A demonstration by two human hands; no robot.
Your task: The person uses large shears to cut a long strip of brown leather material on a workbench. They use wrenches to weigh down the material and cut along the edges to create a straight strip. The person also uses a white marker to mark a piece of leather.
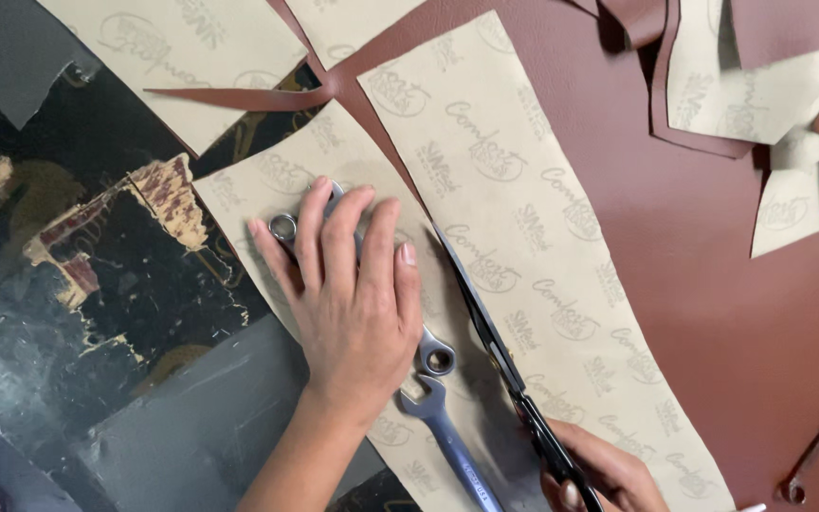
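Two hands at work: left hand flat and open, pinning a beige printed strip of backing sheet on the dark worn surface. Right hand grips black scissors, seemingly mid-cut. Risk: blades run close beside the left fingertips; the loose blue spanner could snag.

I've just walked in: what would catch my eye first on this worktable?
Probably the left hand, pressed flat at the centre on a beige printed pattern strip, with metal wrenches lying under and beside it. Next, the long black scissors in the right hand at the bottom edge, their blades running along the strip's edge. All around lies reddish-brown leather, with a second beige strip on it.
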